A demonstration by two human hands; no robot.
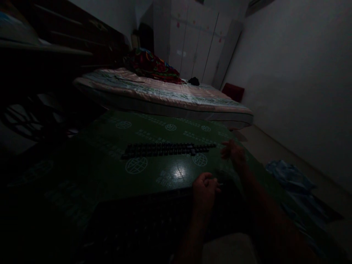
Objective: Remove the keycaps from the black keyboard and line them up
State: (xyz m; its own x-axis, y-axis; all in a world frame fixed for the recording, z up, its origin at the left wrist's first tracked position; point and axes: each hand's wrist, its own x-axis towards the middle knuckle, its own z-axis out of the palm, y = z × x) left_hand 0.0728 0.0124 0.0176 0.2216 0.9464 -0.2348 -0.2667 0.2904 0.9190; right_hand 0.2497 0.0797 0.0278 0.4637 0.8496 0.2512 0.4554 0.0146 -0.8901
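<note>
The room is dim. My left hand (205,189) is curled in a pinch at the near edge of a green mat (154,172) printed with white globe marks; something small and pale seems to sit at its fingertips, too small to name. My right hand (232,151) rests on the mat's right side, fingers bent, just right of a long row of small dark pieces (167,149) lined up across the mat. Whether it holds a piece is unclear. A dark object (143,223) lies in shadow under my left forearm.
A bed (165,97) with a striped cover and a bundle of colourful cloth (154,66) stands behind the mat. White wardrobes (198,44) fill the back wall, a red seat (233,91) beside them. Blue cloth (291,178) lies on the floor at right.
</note>
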